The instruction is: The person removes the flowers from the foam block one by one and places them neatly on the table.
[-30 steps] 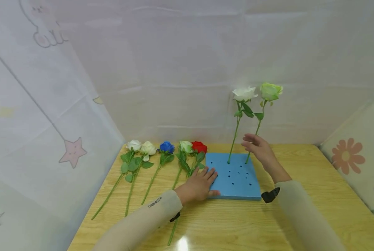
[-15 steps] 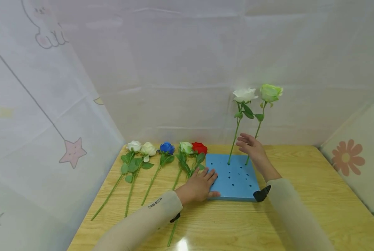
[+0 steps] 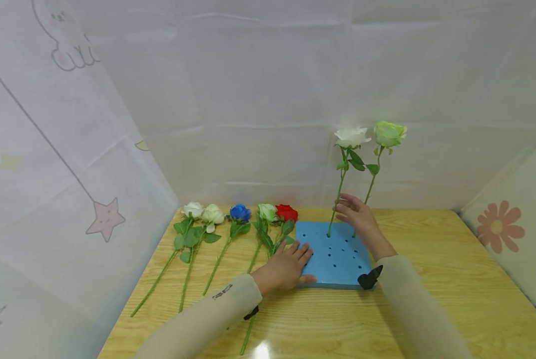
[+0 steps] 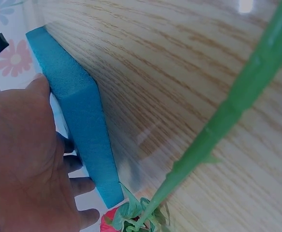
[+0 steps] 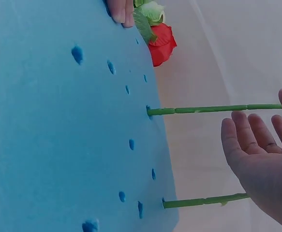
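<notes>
My left hand (image 3: 287,267) lies flat with fingers spread on the left edge of a blue foam block (image 3: 335,276) dotted with holes. In the left wrist view its thumb and fingers reach over the block's edge. A white rose (image 3: 352,137) and a yellow-green rose (image 3: 390,133) stand upright, their stems in holes at the block's back. My right hand (image 3: 360,217) is at the white rose's stem (image 5: 208,109), fingers loosely bent and apart, with the stem passing between thumb and fingertips. Part of the yellow-green rose's stem (image 5: 206,200) is hidden behind this hand.
Left of the block, several roses lie on the wooden table (image 3: 322,324): a white one (image 3: 193,210), a cream one (image 3: 213,214), a blue one (image 3: 239,213), a pale green one (image 3: 267,212) and a red one (image 3: 287,213). A pale cloth backdrop (image 3: 250,99) rises behind.
My right hand has moved left, from beside the yellow-green rose's stem to the white rose's stem. The left hand has stayed on the block, and both standing roses keep their places.
</notes>
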